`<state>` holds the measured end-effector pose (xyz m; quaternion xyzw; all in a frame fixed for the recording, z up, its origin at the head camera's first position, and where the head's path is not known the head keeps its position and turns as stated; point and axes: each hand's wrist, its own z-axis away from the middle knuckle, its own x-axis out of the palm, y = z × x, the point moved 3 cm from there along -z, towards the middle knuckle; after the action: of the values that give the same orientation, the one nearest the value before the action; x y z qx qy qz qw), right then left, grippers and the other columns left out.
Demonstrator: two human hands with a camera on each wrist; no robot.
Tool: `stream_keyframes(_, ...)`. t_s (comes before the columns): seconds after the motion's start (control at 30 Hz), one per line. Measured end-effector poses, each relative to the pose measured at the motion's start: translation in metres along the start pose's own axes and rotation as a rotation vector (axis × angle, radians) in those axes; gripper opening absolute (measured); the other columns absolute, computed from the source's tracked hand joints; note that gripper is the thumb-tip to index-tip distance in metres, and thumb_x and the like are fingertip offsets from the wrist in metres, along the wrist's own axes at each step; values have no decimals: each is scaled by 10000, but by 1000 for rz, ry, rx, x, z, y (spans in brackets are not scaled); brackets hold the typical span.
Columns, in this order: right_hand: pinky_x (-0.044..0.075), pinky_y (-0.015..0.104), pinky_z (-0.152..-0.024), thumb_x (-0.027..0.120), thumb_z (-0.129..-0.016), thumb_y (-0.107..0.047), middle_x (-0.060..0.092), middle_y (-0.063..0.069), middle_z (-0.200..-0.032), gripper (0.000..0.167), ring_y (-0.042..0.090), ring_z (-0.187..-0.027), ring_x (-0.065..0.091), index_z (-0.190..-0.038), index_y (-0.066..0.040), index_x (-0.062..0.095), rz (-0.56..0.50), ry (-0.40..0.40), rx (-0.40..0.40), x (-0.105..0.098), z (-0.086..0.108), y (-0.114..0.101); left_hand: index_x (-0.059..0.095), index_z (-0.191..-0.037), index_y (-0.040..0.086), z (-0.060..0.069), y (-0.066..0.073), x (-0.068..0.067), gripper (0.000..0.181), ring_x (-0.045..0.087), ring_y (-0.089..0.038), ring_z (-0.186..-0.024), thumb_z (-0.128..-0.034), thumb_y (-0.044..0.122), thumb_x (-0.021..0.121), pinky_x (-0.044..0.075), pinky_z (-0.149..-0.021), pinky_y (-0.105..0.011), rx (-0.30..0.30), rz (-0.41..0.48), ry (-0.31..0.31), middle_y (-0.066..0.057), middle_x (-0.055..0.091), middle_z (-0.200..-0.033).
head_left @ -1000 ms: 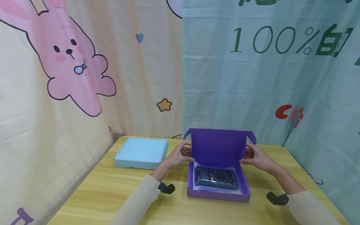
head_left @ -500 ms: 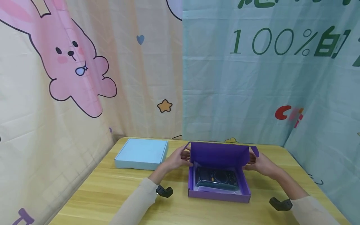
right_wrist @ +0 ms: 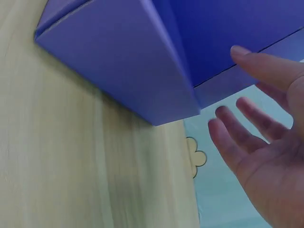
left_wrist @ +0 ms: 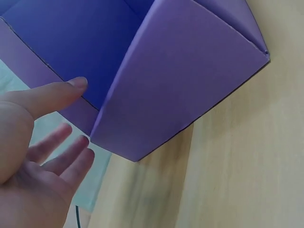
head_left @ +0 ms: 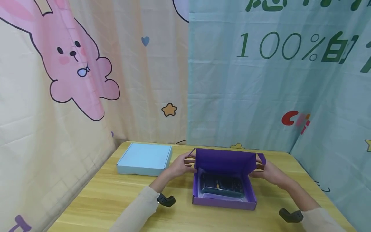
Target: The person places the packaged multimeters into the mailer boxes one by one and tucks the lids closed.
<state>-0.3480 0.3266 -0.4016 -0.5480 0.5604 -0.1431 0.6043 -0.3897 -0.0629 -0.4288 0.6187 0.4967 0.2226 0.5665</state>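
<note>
A purple cardboard box (head_left: 224,205) stands on the table, its hinged lid (head_left: 224,159) raised and its inside facing me. Inside lies a black multimeter (head_left: 221,185) with a dial, in clear plastic wrap. My left hand (head_left: 179,167) holds the lid's left edge; in the left wrist view the thumb (left_wrist: 57,97) lies over the inner face, the index finger is hidden behind and the other fingers are spread. At the right edge my right hand (head_left: 269,170) grips the lid likewise, its thumb (right_wrist: 266,66) over the inner face in the right wrist view.
A light blue closed box (head_left: 145,158) lies on the wooden table (head_left: 95,199), left of the purple one. Printed curtains (head_left: 232,96) hang behind the table and at both sides. A dark wrist camera (head_left: 166,200) sits on the left wrist, another (head_left: 290,216) on the right.
Both hands have lowered slightly with the lid, which stood taller one second ago and now tips further toward me over the multimeter. Over the last half second it has barely moved.
</note>
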Motion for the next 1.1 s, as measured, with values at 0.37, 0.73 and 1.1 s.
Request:
stream_keyframes(0.37, 512, 447, -1021, 312, -1161, -196, 638, 32, -1321, 373, 303, -1211, 648, -1278, -101, 653, -647, -168, 57, -14, 17, -29, 562, -1370, -87, 20, 33, -13, 391, 633, -361, -1221, -1104, 198, 536, 508, -1031, -440, -114, 177, -31, -207, 595, -1362)
stream_keyframes(0.73, 467, 468, -1073, 225, -1164, -283, 650, 60, -1294, 475, 365, -1262, 606, -1137, -113, 668, -799, -263, 67, -12, 21, -60, 557, -1336, -113, 28, 68, -10, 735, 586, -452, -1256, -1063, 563, 469, 466, -1061, -520, -235, 369, -34, -191, 614, -1349)
stream_keyframes(1.1, 453, 375, -1084, 251, -1151, -112, 655, 53, -1357, 451, 225, -1298, 589, -1276, -58, 681, -732, -302, 15, -10, 23, -53, 484, -1420, -146, 32, 68, -5, 565, 554, -443, -1297, -1085, 300, 569, 446, -1081, -496, -210, 324, -65, -254, 524, -1450)
